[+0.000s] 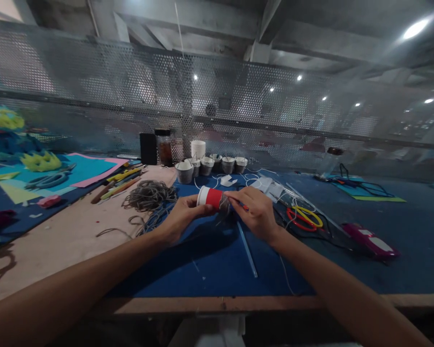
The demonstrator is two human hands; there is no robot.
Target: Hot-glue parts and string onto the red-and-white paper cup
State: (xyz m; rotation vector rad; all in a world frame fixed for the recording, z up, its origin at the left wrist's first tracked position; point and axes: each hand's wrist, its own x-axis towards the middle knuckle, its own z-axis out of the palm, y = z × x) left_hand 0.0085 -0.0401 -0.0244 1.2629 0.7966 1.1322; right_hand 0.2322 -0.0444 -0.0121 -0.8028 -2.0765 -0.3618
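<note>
A red and white paper cup lies on its side in the air above the blue table mat, its white rim facing left. My left hand is closed round the cup from the left, thumb along its near side. Grey yarn wraps the cup's right end. There my right hand pinches, thumb and forefinger together at the yarn; the exact grip is partly hidden. Left of the cup, a loose heap of grey yarn spreads over the board and mat. Below my right hand lies a thin translucent stick.
Several grey-wrapped cups stand behind, near a stack of white cups and a dark-lidded jar. Red and yellow loops and a magenta device lie right. Scissors rest on coloured paper at left. A perforated screen closes the back.
</note>
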